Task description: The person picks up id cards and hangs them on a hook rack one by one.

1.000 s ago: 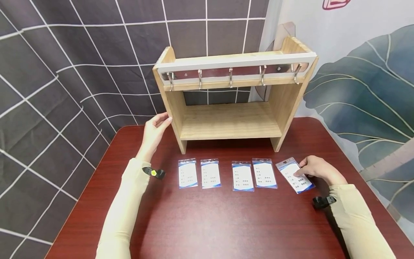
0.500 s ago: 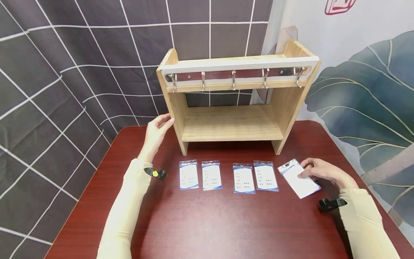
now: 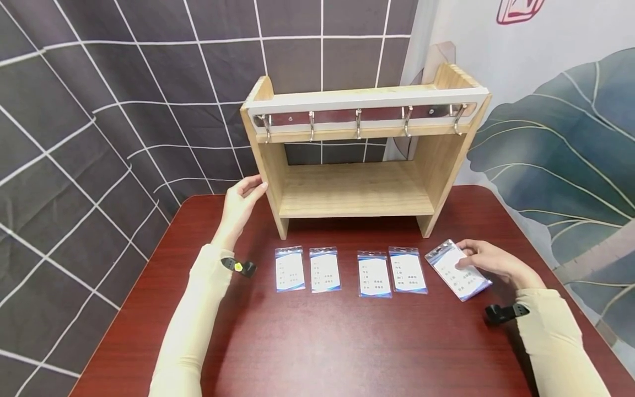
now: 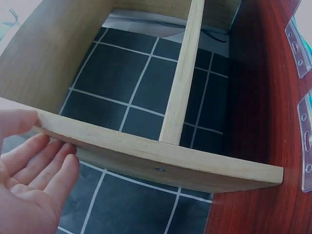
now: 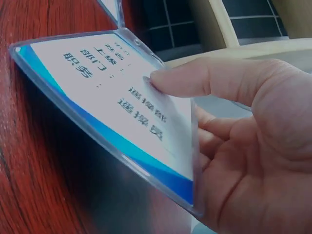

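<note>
My right hand [image 3: 488, 259] pinches a badge in a clear plastic holder [image 3: 457, 270], thumb on the printed face and fingers behind. In the right wrist view the badge [image 5: 97, 83] is tilted, its lower edge lifted off the table. My left hand [image 3: 238, 207] holds the left side panel of a wooden shelf [image 3: 357, 187]. The left wrist view has the thumb at the panel's edge [image 4: 146, 148] and the fingertips against its outer face. Several more badges lie flat before the shelf, including a left pair [image 3: 290, 270] and a right pair [image 3: 375, 275].
Several metal hooks [image 3: 359, 122] line a strip across the shelf's upper front. The shelf stands at the back of a dark red table [image 3: 317, 342]. Behind hang a dark gridded cloth [image 3: 163, 71] and a leaf-patterned cloth [image 3: 555, 138].
My right hand has moved slightly right with the badge, whose tilt has altered, with glare over its print half a second ago. The left hand stays on the shelf; the head view shifted slightly.
</note>
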`<state>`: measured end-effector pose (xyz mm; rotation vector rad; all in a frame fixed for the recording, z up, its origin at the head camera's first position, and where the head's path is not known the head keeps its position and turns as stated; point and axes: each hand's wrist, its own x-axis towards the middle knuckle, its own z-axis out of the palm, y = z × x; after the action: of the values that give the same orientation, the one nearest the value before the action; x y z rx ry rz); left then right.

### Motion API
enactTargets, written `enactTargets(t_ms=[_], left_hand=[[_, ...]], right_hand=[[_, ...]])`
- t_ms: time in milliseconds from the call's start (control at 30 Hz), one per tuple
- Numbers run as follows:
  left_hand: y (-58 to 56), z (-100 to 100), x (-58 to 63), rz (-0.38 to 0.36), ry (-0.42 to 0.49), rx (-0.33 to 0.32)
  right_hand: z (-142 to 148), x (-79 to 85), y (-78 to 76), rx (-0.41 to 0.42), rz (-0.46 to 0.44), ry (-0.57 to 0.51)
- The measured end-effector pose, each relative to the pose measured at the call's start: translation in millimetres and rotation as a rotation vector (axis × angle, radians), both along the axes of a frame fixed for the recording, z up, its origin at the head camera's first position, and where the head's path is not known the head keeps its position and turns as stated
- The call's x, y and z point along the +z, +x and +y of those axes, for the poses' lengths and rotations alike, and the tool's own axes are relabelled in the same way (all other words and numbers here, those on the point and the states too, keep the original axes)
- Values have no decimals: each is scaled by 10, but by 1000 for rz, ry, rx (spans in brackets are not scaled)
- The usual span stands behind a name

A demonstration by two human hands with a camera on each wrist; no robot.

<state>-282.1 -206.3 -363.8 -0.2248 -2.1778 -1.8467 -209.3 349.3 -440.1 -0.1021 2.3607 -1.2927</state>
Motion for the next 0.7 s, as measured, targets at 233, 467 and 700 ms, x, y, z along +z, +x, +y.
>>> enactTargets(t_ms=[233,467,700], left_hand=[[6,3,8,8,-20,-2],[1,1,18,2,-26,-9],[2,-5,12,-5,-22,-4]], right_hand=[[-17,-2,1,-11,-47,-114],[-39,25,12,-56,-56,-146],[-57,58,9,-73,-35,-140]])
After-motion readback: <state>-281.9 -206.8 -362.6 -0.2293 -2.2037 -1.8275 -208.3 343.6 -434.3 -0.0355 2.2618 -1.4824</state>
